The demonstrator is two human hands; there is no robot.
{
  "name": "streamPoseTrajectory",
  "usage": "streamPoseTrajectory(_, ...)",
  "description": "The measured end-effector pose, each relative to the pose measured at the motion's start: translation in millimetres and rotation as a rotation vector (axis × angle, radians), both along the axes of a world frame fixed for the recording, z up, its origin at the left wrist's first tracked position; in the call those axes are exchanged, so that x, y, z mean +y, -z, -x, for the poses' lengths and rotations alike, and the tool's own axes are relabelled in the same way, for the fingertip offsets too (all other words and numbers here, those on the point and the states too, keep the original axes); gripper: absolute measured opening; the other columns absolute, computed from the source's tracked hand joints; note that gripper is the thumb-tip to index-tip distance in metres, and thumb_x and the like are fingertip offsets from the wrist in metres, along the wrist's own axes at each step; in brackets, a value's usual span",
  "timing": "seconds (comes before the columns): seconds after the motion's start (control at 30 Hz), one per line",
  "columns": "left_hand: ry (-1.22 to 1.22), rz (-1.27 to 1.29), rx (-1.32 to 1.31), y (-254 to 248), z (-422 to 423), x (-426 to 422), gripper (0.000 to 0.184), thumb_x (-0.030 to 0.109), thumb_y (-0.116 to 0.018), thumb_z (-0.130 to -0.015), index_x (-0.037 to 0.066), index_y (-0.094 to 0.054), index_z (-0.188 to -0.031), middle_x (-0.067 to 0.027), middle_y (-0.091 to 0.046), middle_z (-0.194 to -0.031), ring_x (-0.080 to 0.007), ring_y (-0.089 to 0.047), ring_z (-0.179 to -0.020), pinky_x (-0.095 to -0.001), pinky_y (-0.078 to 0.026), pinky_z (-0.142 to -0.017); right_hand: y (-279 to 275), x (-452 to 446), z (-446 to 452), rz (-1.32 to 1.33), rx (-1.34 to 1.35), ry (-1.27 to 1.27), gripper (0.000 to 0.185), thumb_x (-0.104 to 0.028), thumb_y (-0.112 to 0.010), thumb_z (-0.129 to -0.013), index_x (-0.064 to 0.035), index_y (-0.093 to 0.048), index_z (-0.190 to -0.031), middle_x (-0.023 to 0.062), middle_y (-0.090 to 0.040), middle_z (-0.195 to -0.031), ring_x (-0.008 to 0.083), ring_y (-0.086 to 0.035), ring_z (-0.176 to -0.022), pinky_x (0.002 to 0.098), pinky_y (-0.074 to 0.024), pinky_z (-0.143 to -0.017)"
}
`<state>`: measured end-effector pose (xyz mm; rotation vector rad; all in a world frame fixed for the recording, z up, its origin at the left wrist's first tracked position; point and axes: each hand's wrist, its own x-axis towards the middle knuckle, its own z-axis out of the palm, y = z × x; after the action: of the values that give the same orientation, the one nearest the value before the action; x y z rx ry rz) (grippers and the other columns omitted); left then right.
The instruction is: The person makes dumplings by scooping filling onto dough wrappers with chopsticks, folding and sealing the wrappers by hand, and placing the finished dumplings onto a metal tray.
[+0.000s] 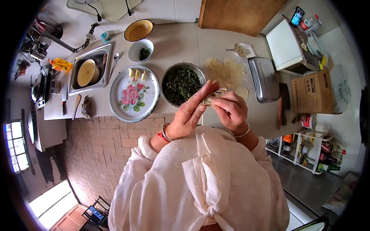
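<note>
In front of my chest, both hands meet at a pale dumpling (207, 101). My left hand (187, 115) supports it between thumb and fingers, and my right hand (232, 109) pinches its right side. Fingers hide part of the dough. Just beyond my left hand stands a metal bowl (165, 91) of chopped green filling (181, 82), with a thin metal utensil (224, 89) partly showing behind my hands. Flat round dough wrappers (227, 71) lie overlapping beyond my right hand. Three folded dumplings (137, 74) rest at the far edge of a flower-patterned tray (116, 98).
A white bowl (133, 54) with greens and a yellow bowl (138, 30) stand behind the tray. Left are a sink (110, 50), a spoon (114, 63) and a knife (64, 102). Right are a rectangular metal container (264, 79), a cleaver (284, 98) and a cardboard box (312, 92).
</note>
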<state>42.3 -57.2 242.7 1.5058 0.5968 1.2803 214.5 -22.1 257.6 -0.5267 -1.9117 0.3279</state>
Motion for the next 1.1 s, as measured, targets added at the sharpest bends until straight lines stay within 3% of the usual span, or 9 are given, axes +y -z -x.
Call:
streamPoseTrajectory(0.23,-0.053,-0.178,0.175,-1.3,3.6,5.0,0.041,0.010,-0.042,-0.102,-0.003,-0.042,-0.142,-0.0219,-0.039,-0.150,-0.0338,-0.040,-0.138,-0.0403,-0.032,-0.112,-1.0,-2.2,-3.5,0.078,-0.022,-0.023,0.030,0.001,-0.078,-0.072,-0.0064,-0.067,-0.099,0.0063,-0.063,-0.080,0.0215,-0.062,-0.065,0.0328,-0.0492,-0.055)
streamPoseTrajectory(0.33,-0.076,0.051,0.154,-5.6,-1.7,2.9,0.038,0.008,-0.040,-0.102,-0.007,-0.048,-0.136,-0.0231,-0.041,-0.147,-0.0307,-0.045,-0.134,-0.0387,-0.038,-0.108,6.0,3.0,-4.2,0.119,0.005,0.001,0.029,-0.001,-0.079,-0.073,-0.0077,-0.065,-0.097,0.0061,-0.061,-0.079,0.0236,-0.062,-0.067,0.0334,-0.0493,-0.057)
streamPoseTrajectory(0.43,-0.144,0.148,0.185,1.1,-7.9,0.4,0.033,0.007,-0.040,-0.102,-0.008,-0.052,-0.129,-0.0161,-0.060,-0.126,-0.0212,-0.059,-0.113,-0.0326,-0.045,-0.099,10.2,3.2,-8.6,0.272,0.001,-0.011,0.026,-0.002,-0.079,-0.075,-0.0072,-0.061,-0.093,0.0057,-0.060,-0.079,0.0219,-0.061,-0.065,0.0318,-0.0482,-0.055)
streamPoseTrajectory(0.53,-0.112,0.302,0.029,8.4,-15.5,-0.8,0.035,0.023,-0.041,-0.106,-0.004,-0.053,-0.125,-0.0117,-0.062,-0.117,-0.0189,-0.060,-0.107,-0.0328,-0.049,-0.095,8.3,2.7,-10.4,0.284,0.007,0.047,0.025,0.000,-0.079,-0.075,-0.0062,-0.058,-0.089,0.0052,-0.059,-0.077,0.0187,-0.060,-0.060,0.0280,-0.0480,-0.053)
streamPoseTrajectory(0.67,-0.055,0.390,-0.291,14.7,-37.3,1.6,0.032,0.025,-0.044,-0.105,0.000,-0.054,-0.122,-0.0145,-0.060,-0.122,-0.0238,-0.058,-0.115,-0.0383,-0.047,-0.101,9.4,-1.1,-6.3,0.270,0.141,0.268,0.032,-0.003,-0.076,-0.078,-0.0063,-0.060,-0.106,0.0107,-0.058,-0.105,0.0256,-0.060,-0.093,0.0340,-0.0507,-0.077)
streamPoseTrajectory(0.7,-0.006,0.433,-0.366,18.1,-41.7,3.9,0.031,0.024,-0.045,-0.105,0.000,-0.055,-0.122,-0.0141,-0.060,-0.122,-0.0236,-0.058,-0.115,-0.0381,-0.046,-0.101,14.8,-1.7,-6.6,0.347,0.158,0.230,0.040,-0.005,-0.075,-0.079,-0.0059,-0.058,-0.116,0.0132,-0.053,-0.119,0.0292,-0.055,-0.109,0.0366,-0.0475,-0.089)
streamPoseTrajectory(0.73,0.043,0.478,-0.438,19.5,-46.5,5.5,0.030,0.023,-0.046,-0.104,0.001,-0.056,-0.121,-0.0138,-0.060,-0.122,-0.0235,-0.058,-0.115,-0.0380,-0.045,-0.102,17.5,-0.8,-3.4,0.342,0.196,0.238,0.037,-0.004,-0.070,-0.084,-0.0053,-0.058,-0.119,0.0126,-0.051,-0.125,0.0256,-0.057,-0.108,0.0350,-0.0481,-0.090)
streamPoseTrajectory(0.9,0.135,0.611,-0.566,23.3,-56.2,11.2,0.027,0.020,-0.048,-0.103,0.003,-0.060,-0.121,-0.0088,-0.060,-0.123,-0.0205,-0.056,-0.117,-0.0380,-0.041,-0.105,32.5,-8.9,-8.7,0.936,0.555,-0.204,0.024,-0.007,-0.060,-0.095,-0.0006,-0.060,-0.119,0.0125,-0.064,-0.116,0.0188,-0.062,-0.105,0.0329,-0.0477,-0.094)
streamPoseTrajectory(1.1,0.131,0.631,-0.553,30.0,-57.6,6.5,0.027,0.017,-0.048,-0.103,0.003,-0.054,-0.126,-0.0070,-0.060,-0.119,-0.0188,-0.057,-0.114,-0.0344,-0.043,-0.102,26.6,-8.5,-19.8,0.912,0.499,-0.249,0.014,-0.005,-0.059,-0.094,-0.0002,-0.068,-0.103,0.0118,-0.068,-0.111,0.0185,-0.062,-0.106,0.0322,-0.0478,-0.094)
